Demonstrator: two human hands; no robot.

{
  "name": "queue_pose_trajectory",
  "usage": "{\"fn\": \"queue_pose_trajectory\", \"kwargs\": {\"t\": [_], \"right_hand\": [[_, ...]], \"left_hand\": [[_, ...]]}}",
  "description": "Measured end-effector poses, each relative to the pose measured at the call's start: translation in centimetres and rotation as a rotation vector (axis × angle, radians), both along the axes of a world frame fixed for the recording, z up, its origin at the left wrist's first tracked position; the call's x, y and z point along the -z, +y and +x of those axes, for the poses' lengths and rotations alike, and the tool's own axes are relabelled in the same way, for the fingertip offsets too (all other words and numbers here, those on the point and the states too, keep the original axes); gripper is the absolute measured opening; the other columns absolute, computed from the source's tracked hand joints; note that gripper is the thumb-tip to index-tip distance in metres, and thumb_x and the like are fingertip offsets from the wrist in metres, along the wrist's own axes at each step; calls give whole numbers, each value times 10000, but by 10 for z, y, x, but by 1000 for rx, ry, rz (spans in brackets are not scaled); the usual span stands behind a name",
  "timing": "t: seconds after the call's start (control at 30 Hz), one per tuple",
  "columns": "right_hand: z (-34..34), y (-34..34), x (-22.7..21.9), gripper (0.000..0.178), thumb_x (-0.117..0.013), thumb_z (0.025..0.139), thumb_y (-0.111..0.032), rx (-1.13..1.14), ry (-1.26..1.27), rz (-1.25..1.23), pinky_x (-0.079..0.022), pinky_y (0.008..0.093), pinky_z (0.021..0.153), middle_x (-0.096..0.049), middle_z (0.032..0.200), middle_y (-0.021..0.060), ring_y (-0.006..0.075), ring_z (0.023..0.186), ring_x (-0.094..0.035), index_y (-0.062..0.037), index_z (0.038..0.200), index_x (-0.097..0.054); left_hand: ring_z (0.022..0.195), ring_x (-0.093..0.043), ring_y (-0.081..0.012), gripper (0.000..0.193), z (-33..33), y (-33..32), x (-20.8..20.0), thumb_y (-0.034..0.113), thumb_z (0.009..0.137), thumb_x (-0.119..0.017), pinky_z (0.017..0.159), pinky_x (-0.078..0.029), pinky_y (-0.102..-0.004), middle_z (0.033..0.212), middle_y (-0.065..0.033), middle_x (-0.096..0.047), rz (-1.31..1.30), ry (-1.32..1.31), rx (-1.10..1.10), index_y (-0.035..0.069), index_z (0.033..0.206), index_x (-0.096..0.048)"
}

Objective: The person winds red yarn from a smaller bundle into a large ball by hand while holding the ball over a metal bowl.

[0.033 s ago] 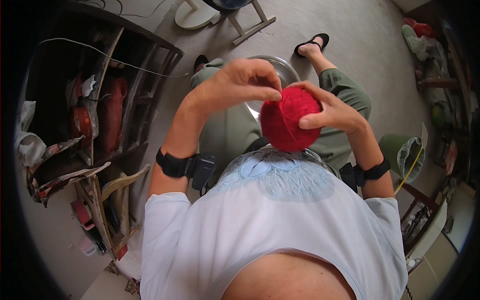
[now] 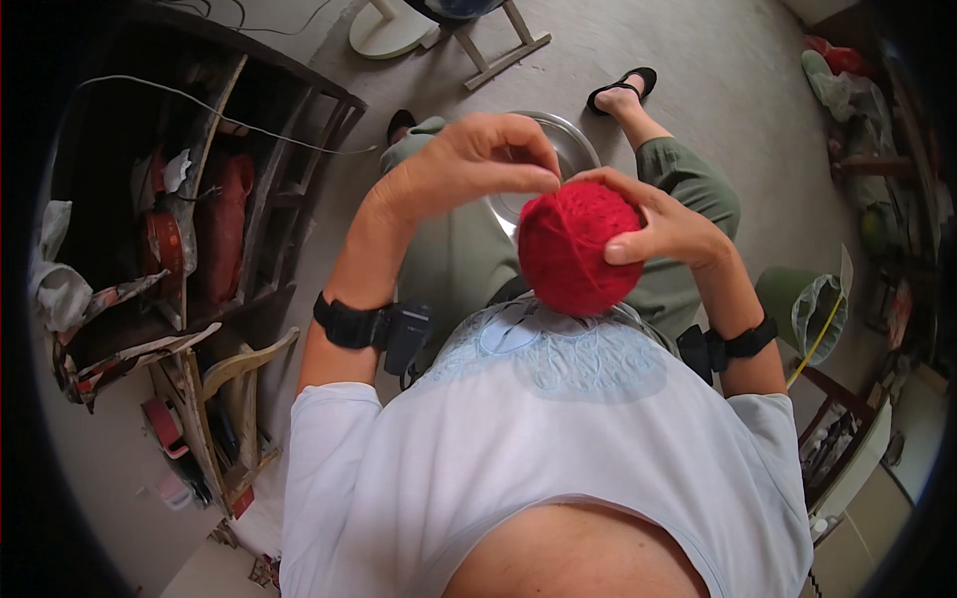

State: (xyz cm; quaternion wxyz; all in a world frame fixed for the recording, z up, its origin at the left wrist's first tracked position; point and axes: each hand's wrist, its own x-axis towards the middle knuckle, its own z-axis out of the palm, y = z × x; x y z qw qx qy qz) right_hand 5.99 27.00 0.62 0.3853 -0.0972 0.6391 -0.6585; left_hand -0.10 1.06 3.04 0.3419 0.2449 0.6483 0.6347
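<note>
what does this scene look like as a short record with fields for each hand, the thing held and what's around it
held thing: round red yarn ball, raised over the lap
left hand: fingertips pinched at the ball's top edge
right hand: cupping the ball's right side, thumb pressed on it
wrists: black strap bands on both
below hands: shiny round metal bowl on the floor, between the knees
person's left: dark wooden shelf with clutter
feet: black sandal on grey floor
</note>
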Motion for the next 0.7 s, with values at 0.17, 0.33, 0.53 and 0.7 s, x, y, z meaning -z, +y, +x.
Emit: {"fn": "queue_pose_trajectory", "kwargs": {"t": [0.17,0.33,0.53,0.7], "right_hand": [[4,11,-1,938,-806,711,-491,293,16,-366,-408,343,1068,-522,1344,96,202,1239,-523,-9,1412,-413],[-8,23,6,753,-601,937,-497,590,-17,-787,-434,393,1066,-460,1473,117,255,1301,-510,-40,1478,-344],[-24,6,16,610,-664,919,-400,889,-6,-386,-523,392,951,-565,1327,109,238,1201,-578,-54,1375,-453],[-13,-7,18,682,-854,745,-254,659,482,162,-515,318,912,-589,1198,111,195,1115,-595,0,1273,-506]], "left_hand": [[730,-572,-47,193,-2,-14,42,205,946,-669,664,-457,-205,794,27,-651,-23,-35,-242,28,1005,-719],[773,-611,-68,182,34,-21,65,143,960,-627,697,-492,-225,832,3,-682,-94,-173,-149,8,1044,-715],[822,-635,-74,219,59,-19,37,186,933,-658,659,-501,-234,893,-21,-714,-262,-238,84,31,1071,-729],[852,-616,-85,187,51,-22,-1,136,904,-705,746,-481,-244,894,-52,-693,-163,9,221,-16,1012,-711]]}}
